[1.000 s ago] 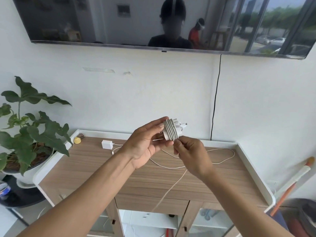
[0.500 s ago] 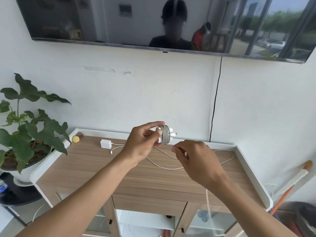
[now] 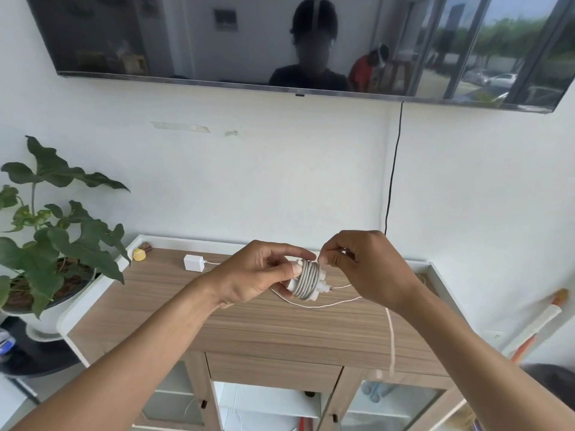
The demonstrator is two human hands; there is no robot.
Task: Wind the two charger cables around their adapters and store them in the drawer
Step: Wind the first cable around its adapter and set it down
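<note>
Presently held, left hand: cable-wound adapter, gripped.
Right hand: cable pinched beside coil.
Cabinet top: second adapter laid flat.

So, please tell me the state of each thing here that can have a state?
held adapter: in left hand, cable partly wound around it
loose cable: pinched by right hand, rest hanging down
second adapter: lying on cabinet top, its cable unwound
drawer: closed
</note>
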